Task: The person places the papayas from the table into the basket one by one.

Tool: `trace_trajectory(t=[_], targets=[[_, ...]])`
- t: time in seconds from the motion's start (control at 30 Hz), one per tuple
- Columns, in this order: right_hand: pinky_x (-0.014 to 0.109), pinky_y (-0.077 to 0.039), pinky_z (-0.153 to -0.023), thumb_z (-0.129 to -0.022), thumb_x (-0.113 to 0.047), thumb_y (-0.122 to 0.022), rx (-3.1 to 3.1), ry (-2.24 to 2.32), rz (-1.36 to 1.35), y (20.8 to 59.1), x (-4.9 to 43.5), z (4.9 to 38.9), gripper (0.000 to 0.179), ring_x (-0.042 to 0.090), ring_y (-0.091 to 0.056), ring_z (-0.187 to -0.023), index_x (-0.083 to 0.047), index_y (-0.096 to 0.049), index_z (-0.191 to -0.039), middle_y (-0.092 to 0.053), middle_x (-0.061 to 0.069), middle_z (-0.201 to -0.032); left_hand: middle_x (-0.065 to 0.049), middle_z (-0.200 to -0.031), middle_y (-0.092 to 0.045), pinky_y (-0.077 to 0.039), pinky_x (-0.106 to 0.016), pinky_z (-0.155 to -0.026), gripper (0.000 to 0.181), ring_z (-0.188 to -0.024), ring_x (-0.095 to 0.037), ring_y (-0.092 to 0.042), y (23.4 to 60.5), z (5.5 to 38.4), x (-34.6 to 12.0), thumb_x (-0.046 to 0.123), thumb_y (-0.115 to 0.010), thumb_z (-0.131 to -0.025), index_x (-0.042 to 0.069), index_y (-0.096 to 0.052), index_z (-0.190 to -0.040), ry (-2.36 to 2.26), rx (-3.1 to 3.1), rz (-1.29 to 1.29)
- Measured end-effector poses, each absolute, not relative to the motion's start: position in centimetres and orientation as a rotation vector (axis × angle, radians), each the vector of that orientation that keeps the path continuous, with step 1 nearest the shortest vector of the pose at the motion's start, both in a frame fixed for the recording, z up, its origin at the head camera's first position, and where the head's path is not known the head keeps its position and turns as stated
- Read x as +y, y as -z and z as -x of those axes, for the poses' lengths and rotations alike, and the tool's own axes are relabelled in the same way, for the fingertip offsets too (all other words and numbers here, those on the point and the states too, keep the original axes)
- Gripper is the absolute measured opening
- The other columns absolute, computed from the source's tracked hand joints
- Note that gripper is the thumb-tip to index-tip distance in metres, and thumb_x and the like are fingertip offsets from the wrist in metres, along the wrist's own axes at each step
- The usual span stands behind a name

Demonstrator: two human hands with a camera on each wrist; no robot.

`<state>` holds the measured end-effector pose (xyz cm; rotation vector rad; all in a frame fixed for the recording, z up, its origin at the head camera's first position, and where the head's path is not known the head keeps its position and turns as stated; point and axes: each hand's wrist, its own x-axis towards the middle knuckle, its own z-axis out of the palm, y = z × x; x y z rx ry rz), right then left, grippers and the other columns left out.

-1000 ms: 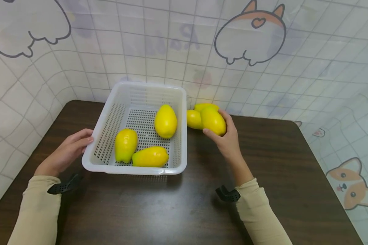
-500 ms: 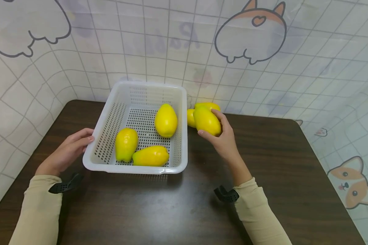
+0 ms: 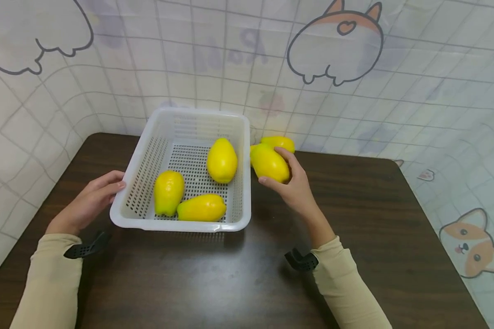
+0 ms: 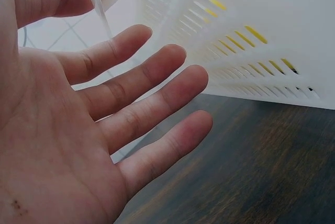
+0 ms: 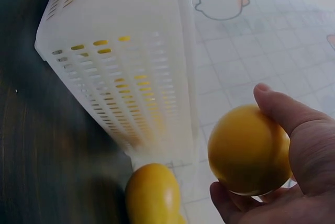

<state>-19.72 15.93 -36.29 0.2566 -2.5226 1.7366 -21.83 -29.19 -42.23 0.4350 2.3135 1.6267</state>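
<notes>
We've a dark table (image 3: 238, 283) w/ a white bskt (image 3: 164, 225) on it. Our L hand (image 3: 90, 201) is spread at its L rim; our R hand (image 3: 297, 187) pinches a yellow fruit (image 3: 271, 163) up high, nr its R side. 2 fruits (image 3: 280, 143) sit behind, 3 more fruits (image 3: 222, 161) inside.

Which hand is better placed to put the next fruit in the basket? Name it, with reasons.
Likely the right hand: it grips a yellow fruit just right of the basket. The left hand, at the opposite side, holds none.

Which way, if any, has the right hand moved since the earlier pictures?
Yes: the right hand, with its yellow fruit, has moved left, closer to the white basket.
</notes>
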Motion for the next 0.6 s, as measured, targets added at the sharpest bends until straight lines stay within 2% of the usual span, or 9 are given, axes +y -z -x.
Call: trace_trajectory(t=[0.2, 0.4, 0.6], targets=[[0.040, -0.042, -0.090, -0.083, -0.017, -0.076, -2.563, -1.699, -0.274, 37.48, 16.28, 20.28, 0.074, 0.027, -0.047, -0.111, -0.027, -0.038, -0.145, -0.044, 0.008, -0.138, 0.015, -0.117, -0.055, -0.051, -0.019, -0.083, 0.029, -0.098, -0.002, -0.064, 42.27, 21.70, -29.21, 0.026, -0.038, -0.104, 0.016, -0.046, -0.131, -1.639, 2.301, -0.448], [0.041, -0.044, -0.090, -0.083, -0.019, -0.076, -2.577, -1.679, -0.370, 37.41, 15.90, 20.39, 0.073, 0.027, -0.048, -0.110, -0.025, -0.038, -0.145, -0.045, 0.007, -0.137, 0.016, -0.117, -0.055, -0.051, -0.020, -0.083, 0.028, -0.098, -0.002, -0.064, 42.24, 21.71, -29.29, 0.027, -0.038, -0.104, 0.018, -0.047, -0.130, -1.638, 2.296, -0.446], [0.042, -0.045, -0.091, -0.083, -0.019, -0.076, -2.594, -1.690, -0.385, 37.22, 15.61, 20.45, 0.072, 0.027, -0.049, -0.112, -0.027, -0.039, -0.144, -0.045, 0.006, -0.139, 0.014, -0.117, -0.056, -0.052, -0.021, -0.082, 0.029, -0.097, -0.004, -0.064, 42.17, 21.87, -29.31, 0.023, -0.037, -0.105, 0.014, -0.047, -0.130, -1.661, 2.266, -0.484]])
